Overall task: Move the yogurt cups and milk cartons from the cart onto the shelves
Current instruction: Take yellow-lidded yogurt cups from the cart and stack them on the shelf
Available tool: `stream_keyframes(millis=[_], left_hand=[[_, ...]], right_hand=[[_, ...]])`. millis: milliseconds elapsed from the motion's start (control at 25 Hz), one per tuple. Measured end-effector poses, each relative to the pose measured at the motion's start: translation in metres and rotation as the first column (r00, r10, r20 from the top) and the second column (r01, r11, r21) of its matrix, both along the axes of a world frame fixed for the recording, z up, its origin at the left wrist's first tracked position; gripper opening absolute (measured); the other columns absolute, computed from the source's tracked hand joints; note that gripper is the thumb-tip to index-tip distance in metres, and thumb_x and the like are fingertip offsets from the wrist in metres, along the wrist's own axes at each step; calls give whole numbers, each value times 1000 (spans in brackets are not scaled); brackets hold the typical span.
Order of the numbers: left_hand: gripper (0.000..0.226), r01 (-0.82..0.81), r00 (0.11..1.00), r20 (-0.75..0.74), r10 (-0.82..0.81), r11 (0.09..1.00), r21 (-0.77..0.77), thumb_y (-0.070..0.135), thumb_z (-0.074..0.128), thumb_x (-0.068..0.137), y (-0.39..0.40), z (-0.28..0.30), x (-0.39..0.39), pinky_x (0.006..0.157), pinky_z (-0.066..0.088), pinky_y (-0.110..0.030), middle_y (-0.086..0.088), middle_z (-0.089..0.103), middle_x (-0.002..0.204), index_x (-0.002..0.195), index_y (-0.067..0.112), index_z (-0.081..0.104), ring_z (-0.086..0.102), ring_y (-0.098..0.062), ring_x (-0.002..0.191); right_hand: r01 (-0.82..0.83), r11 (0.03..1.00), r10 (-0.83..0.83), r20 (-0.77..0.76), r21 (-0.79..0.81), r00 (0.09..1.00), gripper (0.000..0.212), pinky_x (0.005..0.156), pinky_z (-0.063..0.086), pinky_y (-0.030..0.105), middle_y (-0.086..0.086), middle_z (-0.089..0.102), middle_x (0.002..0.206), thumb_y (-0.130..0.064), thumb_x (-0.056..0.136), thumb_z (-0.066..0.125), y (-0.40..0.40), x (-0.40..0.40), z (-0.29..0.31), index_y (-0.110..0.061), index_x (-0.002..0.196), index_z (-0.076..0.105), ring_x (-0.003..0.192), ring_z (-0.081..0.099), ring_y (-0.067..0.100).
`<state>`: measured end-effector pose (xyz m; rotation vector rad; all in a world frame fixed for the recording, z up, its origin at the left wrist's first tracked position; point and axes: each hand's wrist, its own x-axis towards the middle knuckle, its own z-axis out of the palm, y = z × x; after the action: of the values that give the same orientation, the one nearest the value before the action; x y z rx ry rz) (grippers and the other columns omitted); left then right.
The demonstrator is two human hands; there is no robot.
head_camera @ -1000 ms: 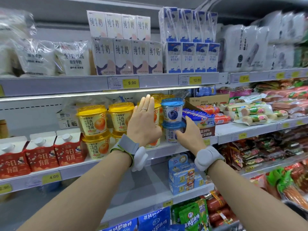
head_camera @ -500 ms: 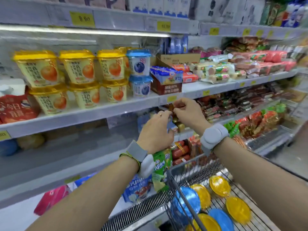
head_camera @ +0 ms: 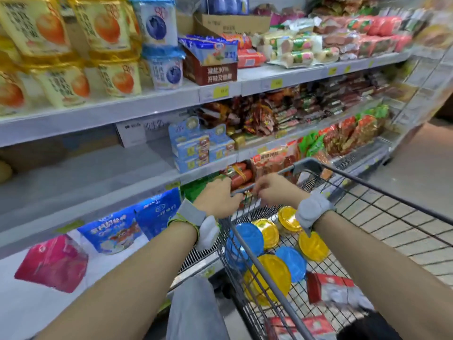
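Far left on the upper shelf [head_camera: 122, 114]: yellow-lidded orange yogurt cups [head_camera: 61, 77] stacked two high, then two blue-lidded blueberry yogurt cups [head_camera: 164, 67] stacked just beside them. Below and nearer, left hand [head_camera: 215, 200] at the cart's [head_camera: 382, 190] front rim, fingers curled down over the grey bar; blurred, so cannot tell whether actually clamped on it. Empty of any cup. Just right of it, right hand [head_camera: 274, 190], fingers bent and bunched near the same rim, smeared by motion, grip state not readable. Directly beneath both wrists, inside the cart: blue lids [head_camera: 247, 236] and yellow lids [head_camera: 267, 276] of yogurt cups, seen from above, packed touching one another, near the hands but apart from both. Further right and nearer, red milk cartons [head_camera: 328, 288] lying on the cart floor, well clear of either hand.
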<state>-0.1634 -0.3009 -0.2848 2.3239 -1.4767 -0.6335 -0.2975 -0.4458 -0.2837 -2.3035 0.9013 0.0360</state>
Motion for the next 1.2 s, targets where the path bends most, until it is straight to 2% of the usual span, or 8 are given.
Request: stream_keyframes(millis=[80,240,400,520,680,880,1080,1200], left_hand=[[29,-83,994,-75,81,996,-23,41,41,106,0,-18,-17,85,48,-44,-10,50,100,98,13,48,54,-29,92],[26,-90,900,410,150,983,-161,23,37,106,-1,-26,-43,93,44,-46,-12,58,123,120,8,54,52,-36,116],[37,53,810,586,-10,997,-57,16,56,96,-19,-32,-50,93,45,-42,-13,56,130,131,7,47,51,-33,121],[61,101,833,553,-27,990,-103,41,63,96,-26,-45,-44,93,47,-42,-9,55,133,144,10,41,54,-31,121],[94,57,909,415,-28,997,-57,78,43,88,-30,-47,-42,107,36,-48,-7,41,152,155,14,26,42,-32,135],[83,36,908,419,23,990,-133,70,48,85,-31,-49,-43,101,41,-48,-8,49,142,147,16,35,48,-32,126],[72,28,913,406,33,989,-145,59,54,85,-34,-49,-42,94,45,-46,-7,54,135,141,17,40,51,-32,122],[65,31,915,402,32,988,-149,56,56,86,-38,-47,-38,90,44,-45,-7,55,132,136,17,42,52,-33,118]], right_hand=[[-135,989,127,-129,-54,983,19,78,59,41,8,73,100,-9,90,55,11,-10,-32,-14,98,71,90,68,27],[-190,981,193,-135,39,972,36,87,50,30,-3,63,122,-30,95,62,26,-29,-87,-17,129,62,104,60,15],[3,1000,-4,70,4,998,23,81,52,33,0,72,108,-26,98,59,13,-23,-112,-14,113,72,98,66,17],[112,988,-119,-61,-110,991,32,77,51,33,9,68,123,-14,93,59,-5,-29,-129,-9,124,67,107,65,27],[-6,991,-34,-295,-132,955,63,86,53,41,14,56,135,-35,86,71,-13,-44,-153,-11,141,52,114,58,30],[-92,974,20,-323,-208,946,76,84,54,45,15,54,128,-47,79,79,-12,-43,-158,-10,139,49,110,57,32],[-159,949,39,-399,-272,916,63,73,57,48,14,56,104,-55,71,82,-15,-31,-153,-9,107,59,87,60,33],[-226,927,67,-462,-299,885,59,69,58,45,14,55,99,-53,74,81,-17,-21,-142,-8,104,57,80,59,32]])
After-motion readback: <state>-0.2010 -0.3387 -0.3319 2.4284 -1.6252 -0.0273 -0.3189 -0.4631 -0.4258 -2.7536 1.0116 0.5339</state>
